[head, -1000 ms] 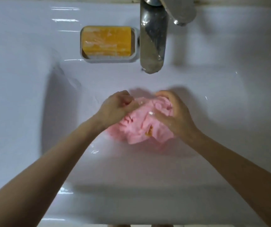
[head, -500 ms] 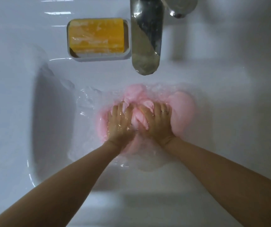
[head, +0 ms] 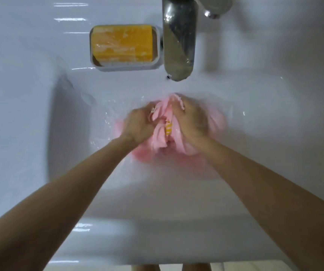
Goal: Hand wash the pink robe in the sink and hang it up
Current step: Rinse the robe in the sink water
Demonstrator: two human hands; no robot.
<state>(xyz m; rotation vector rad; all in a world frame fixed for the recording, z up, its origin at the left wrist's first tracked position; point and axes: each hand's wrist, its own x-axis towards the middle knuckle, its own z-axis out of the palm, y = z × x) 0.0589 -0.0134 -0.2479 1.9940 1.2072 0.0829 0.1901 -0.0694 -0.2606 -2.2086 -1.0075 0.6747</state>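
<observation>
Sink (head: 40, 137), fingers (head: 146, 115) curled round pink robe (head: 160, 139)

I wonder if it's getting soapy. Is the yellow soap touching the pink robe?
Apart. The head view shows the soap in its dish on the ledge, bare white sink between it and the robe.

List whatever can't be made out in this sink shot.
Head view only:
- Pink cloth robe: bunched, mostly covered by left hand and right hand, which grip it; shape unreadable.
- Chrome tap: top cut by frame edge.
- Yellow striped patch on robe: too small to identify.
- White ceramic sink: drain hidden under robe.
</observation>
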